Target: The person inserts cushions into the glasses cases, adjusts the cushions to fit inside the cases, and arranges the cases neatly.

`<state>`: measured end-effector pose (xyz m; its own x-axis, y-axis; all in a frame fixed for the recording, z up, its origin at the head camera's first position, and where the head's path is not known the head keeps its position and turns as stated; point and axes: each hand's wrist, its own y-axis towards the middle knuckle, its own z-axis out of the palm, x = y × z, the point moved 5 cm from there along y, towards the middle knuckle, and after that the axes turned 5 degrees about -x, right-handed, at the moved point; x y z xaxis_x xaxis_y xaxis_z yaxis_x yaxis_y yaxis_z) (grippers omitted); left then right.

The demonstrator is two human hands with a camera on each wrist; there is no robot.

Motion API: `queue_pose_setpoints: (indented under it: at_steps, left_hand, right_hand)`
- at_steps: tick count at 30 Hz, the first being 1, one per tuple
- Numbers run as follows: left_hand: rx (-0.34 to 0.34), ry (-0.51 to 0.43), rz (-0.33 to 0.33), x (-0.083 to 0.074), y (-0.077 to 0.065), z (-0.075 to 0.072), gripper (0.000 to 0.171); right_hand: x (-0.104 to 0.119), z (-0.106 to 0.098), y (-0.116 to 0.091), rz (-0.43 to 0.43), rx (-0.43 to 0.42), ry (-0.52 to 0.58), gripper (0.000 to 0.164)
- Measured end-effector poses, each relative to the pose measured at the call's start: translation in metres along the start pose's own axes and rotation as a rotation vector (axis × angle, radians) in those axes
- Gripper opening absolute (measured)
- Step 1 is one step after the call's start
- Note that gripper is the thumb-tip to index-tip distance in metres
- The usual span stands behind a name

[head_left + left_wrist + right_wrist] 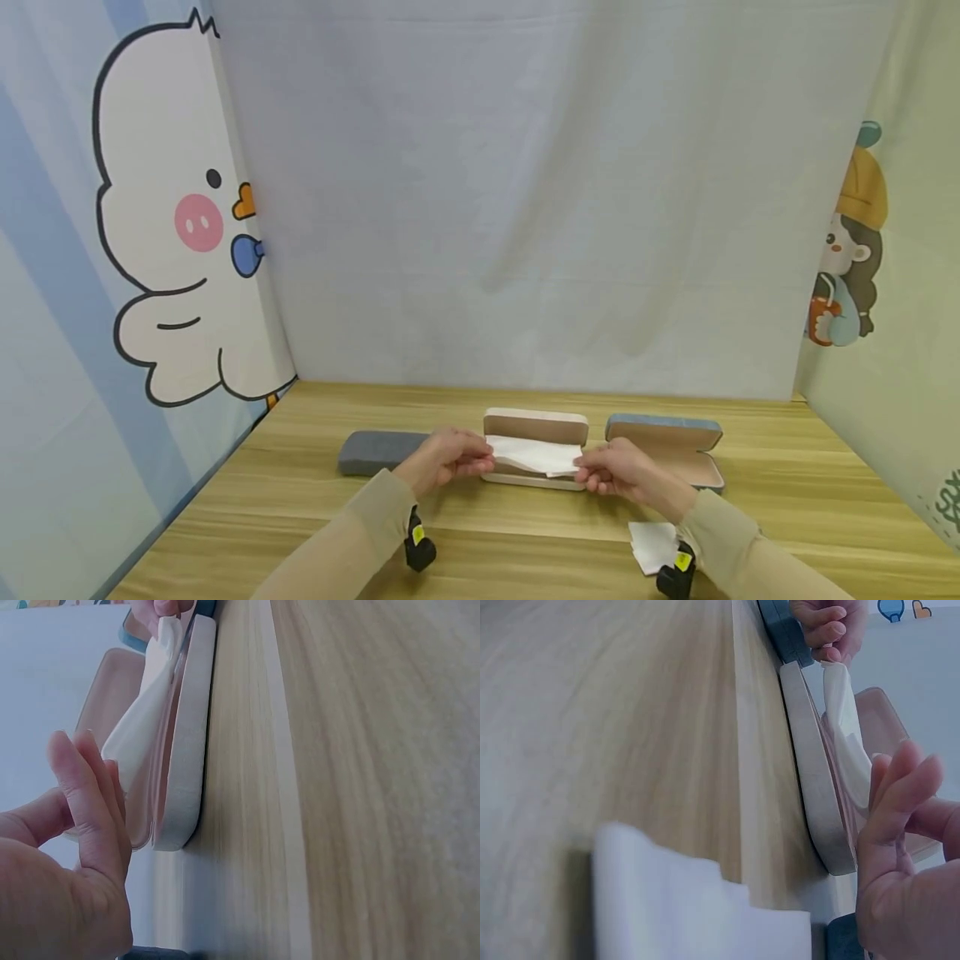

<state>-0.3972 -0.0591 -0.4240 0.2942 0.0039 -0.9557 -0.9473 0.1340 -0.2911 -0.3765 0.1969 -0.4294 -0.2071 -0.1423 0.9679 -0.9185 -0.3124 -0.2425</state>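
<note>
The sheet (534,457) is pinched at one end by the left hand (447,458), at the other by the right hand (624,471), over the white case (536,428).

Behind the wood-grain table (525,558) hangs a plain pale grey curtain (450,208), and off to the left a blue-striped cloth (45,350) carries 1 big white cartoon bird (150,158) (pink cheek with 2 white spots, orange beak), while 1 orange-hatted cartoon figure (855,250) peeks from the pale green cloth (922,317) at right. On the tabletop, 1 grey case (375,450) lies closed at left and 1 blue case (675,442) stands open at right.
</note>
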Motion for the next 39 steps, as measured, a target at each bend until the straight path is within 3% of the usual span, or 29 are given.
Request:
queue_pose_setpoints:
  at_steps: [17, 23, 30, 33, 35, 37, 39]
  left_hand:
    - [-0.015, 0.087, 0.042, 0.000, 0.007, 0.008, 0.014]
    - [-0.070, 0.208, 0.092, 0.002, 0.008, 0.010, 0.003]
    - [-0.116, 0.330, 0.195, -0.001, 0.004, 0.012, 0.004]
    - [-0.079, 0.372, 0.221, -0.003, 0.002, 0.012, 0.011]
    - [-0.042, 0.427, 0.231, -0.004, 0.000, 0.011, 0.018]
    - [-0.002, 0.482, 0.231, -0.006, -0.002, 0.009, 0.030]
    - [0.027, 0.550, 0.230, -0.007, -0.003, 0.008, 0.047]
  right_hand:
    - [-0.001, -0.001, 0.004, 0.022, -0.077, -0.060, 0.019]
    - [0.000, 0.001, 0.004, 0.013, -0.112, -0.104, 0.014]
    - [0.001, 0.005, 0.004, 0.006, -0.166, -0.140, 0.007]
    - [0.003, 0.005, 0.003, -0.021, -0.207, -0.206, 0.007]
    - [0.006, 0.005, 0.002, -0.043, -0.231, -0.269, 0.015]
    - [0.008, 0.004, 0.000, -0.076, -0.258, -0.355, 0.025]
    - [0.010, 0.005, -0.004, -0.104, -0.274, -0.432, 0.024]
